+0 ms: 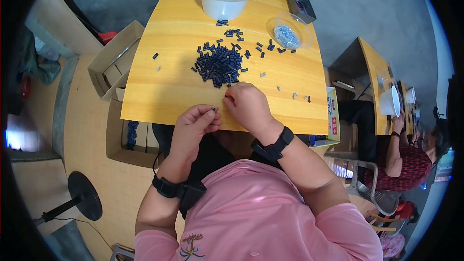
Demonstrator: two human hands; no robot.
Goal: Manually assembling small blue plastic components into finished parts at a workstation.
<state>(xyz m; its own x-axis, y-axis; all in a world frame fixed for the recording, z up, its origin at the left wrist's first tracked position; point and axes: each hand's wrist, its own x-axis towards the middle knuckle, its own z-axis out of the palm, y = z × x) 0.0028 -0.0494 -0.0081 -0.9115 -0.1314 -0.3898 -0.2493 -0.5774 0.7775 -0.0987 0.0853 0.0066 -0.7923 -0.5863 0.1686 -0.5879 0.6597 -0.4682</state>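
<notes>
My left hand [194, 122] is closed in a pinch just past the table's near edge, thumb against fingertips. A tiny dark-tipped piece [214, 109] shows between them, too small to name. Close by, my right hand [249, 104] curls over the table with thumb and fingers together; what it grips, if anything, is hidden. Just beyond its knuckles lies a heap of small black plastic tube-like parts [218, 65]. More of these black parts fill a white tub [224, 7] at the far edge. Small shiny metal pieces [286, 36] lie in a clear round dish [304, 31].
The yellow wooden table [159, 87] also carries loose black parts and a few metal bits. A dark tray [300, 6] sits at its far right corner. Cardboard boxes [113, 63] stand left of it. Further right, another person [403, 162] sits at a second table [372, 67].
</notes>
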